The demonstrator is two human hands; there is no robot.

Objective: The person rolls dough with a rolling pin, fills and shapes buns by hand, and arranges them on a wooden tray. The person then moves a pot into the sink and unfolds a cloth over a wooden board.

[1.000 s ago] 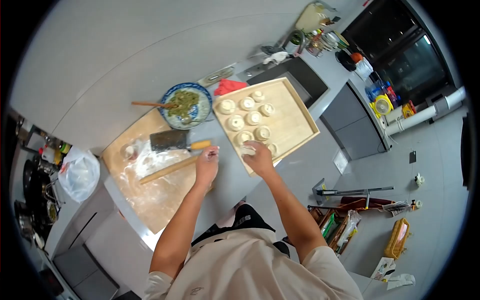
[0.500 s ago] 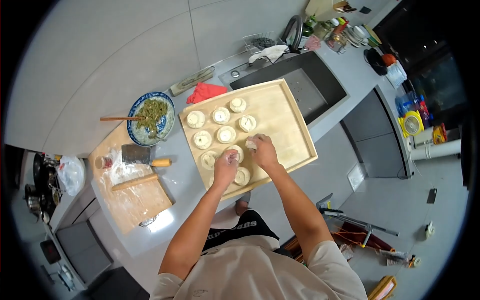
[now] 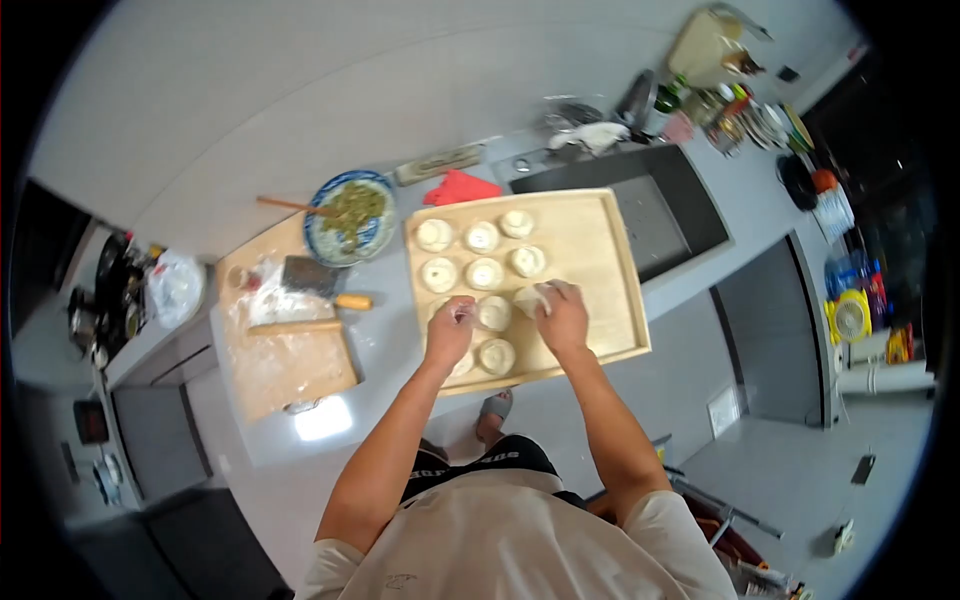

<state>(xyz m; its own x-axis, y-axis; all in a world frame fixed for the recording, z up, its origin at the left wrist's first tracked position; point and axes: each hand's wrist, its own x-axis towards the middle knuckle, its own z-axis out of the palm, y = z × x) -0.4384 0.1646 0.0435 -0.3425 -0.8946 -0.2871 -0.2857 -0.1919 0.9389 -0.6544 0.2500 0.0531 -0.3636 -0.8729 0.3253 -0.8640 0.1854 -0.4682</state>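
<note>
My right hand [image 3: 564, 318] is closed on a pale, round stuffed bun [image 3: 531, 299], pinched at its side over the wooden tray [image 3: 608, 325]. Flour whitens the curled fingertips of my left hand [image 3: 450, 332], which are pressed together; whether anything is in them is hidden. Between the two hands another bun [image 3: 493, 313] sits on the tray, with one more bun [image 3: 496, 356] below it. Several similar buns stand in rows on the tray's left half, and my left hand partly covers some of them.
A patterned bowl [image 3: 313, 236] of green filling with chopsticks stands left of the tray. Beside it, a floured board [image 3: 290, 375] carries a rolling pin [image 3: 294, 328] and a cleaver [image 3: 308, 275]. A red cloth [image 3: 462, 187] and the sink [image 3: 690, 205] lie behind the tray.
The view has turned and shifted, so the tray appears more level and further right. My right hand has drawn away from my left hand, with the bun still in its fingers.
</note>
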